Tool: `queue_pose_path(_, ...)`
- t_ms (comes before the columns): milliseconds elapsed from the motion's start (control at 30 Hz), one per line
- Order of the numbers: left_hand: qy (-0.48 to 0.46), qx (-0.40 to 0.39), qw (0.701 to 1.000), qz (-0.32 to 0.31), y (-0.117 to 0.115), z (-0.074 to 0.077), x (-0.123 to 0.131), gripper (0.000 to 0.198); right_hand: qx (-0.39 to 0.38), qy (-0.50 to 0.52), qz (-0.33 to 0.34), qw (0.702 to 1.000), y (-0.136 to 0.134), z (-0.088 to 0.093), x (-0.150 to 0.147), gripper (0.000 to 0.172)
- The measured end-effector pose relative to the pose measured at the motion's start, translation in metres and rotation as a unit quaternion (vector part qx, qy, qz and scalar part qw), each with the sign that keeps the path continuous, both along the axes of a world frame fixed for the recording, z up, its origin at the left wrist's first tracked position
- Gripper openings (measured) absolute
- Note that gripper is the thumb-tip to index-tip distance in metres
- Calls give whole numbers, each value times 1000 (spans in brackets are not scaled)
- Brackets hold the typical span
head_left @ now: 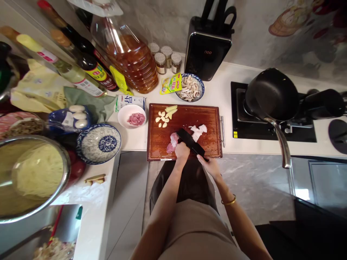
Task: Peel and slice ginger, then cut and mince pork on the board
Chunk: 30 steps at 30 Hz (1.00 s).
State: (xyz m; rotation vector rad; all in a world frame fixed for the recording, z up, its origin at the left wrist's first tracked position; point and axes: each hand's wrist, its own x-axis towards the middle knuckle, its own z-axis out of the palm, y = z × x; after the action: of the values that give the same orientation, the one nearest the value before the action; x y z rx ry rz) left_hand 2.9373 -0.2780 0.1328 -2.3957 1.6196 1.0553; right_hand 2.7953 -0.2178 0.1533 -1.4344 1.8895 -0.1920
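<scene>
On the wooden cutting board (187, 115) lies a piece of raw meat (172, 141), partly covered by my left hand (182, 150), whose bent fingers press on it. My right hand (210, 165) grips the handle of a black cleaver (191, 141). The blade slants across the board, its far end touching or right beside the meat. White fatty pieces (197, 132) sit to the right of the blade. Garlic cloves (162, 117) and ginger slices (171, 110) rest at the board's upper left. Sliced pink meat (136, 119) is in a white bowl (123, 118) to the left.
Behind the board stand a bowl of sliced mushrooms (189, 88), a knife block (207, 52) and a big oil jug (130, 57). A black pan (272, 94) sits on the stove at right. At left are a patterned bowl (99, 143) and a large metal bowl (66, 164).
</scene>
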Motion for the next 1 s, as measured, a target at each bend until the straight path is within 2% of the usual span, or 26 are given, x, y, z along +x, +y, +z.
queue_pose_path(167,3,-17,1000,2,0,-2,-1,24,-3,38,18,999,-8,-4,-4,55)
queue_pose_path(367,18,-43,999,12,2,0,-2,27,14,-3,11,1000,-23,-3,-18,54)
queue_pose_path(500,11,-55,998,10,3,2,-3,28,30,-17,41,999,-41,-3,-24,56)
queue_pose_path(633,-5,-63,998,2,4,2,-3,30,35,-48,40,997,-45,-5,-32,57)
queue_pose_path(833,-2,-69,998,4,4,-2,-2,29,45,1,80,996,-59,0,-45,55)
queue_pose_path(1000,-7,-76,997,7,4,-6,-2,29,79,8,71,994,-61,4,-61,57)
